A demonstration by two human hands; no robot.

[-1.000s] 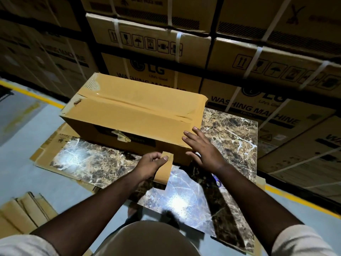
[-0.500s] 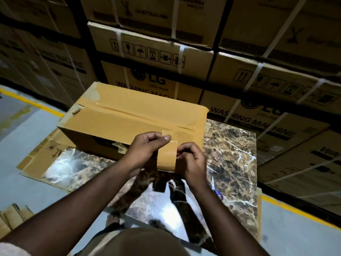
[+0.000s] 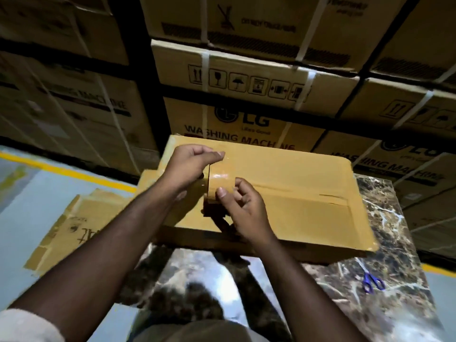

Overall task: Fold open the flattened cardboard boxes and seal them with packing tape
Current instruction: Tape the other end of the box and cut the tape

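— Two hands are working right in front of us, aren't they? What are they holding?

— Both are pinching one short strip of packing tape (image 3: 220,175). The right hand (image 3: 243,206) is nipping the near end between thumb and fingers; the left hand (image 3: 190,164) is pinching the far end, and the strip is stretching between them just over the cardboard box (image 3: 296,193).

— Where is the box sitting?

— On the marble-patterned worktop (image 3: 385,255), flaps folded shut, with blue scissors (image 3: 373,282) lying near its right edge. A flattened piece of cardboard (image 3: 74,225) is lying on the floor to the left.

— So how far along are they?

— I'd say this box is already opened up and closed, and tape is already shining along the centre seam. This strip is being laid crosswise, not pressed down yet. Smoothing it is left, I'd judge.

— And behind?

— Stacked washing-machine cartons (image 3: 246,114) are filling the wall.
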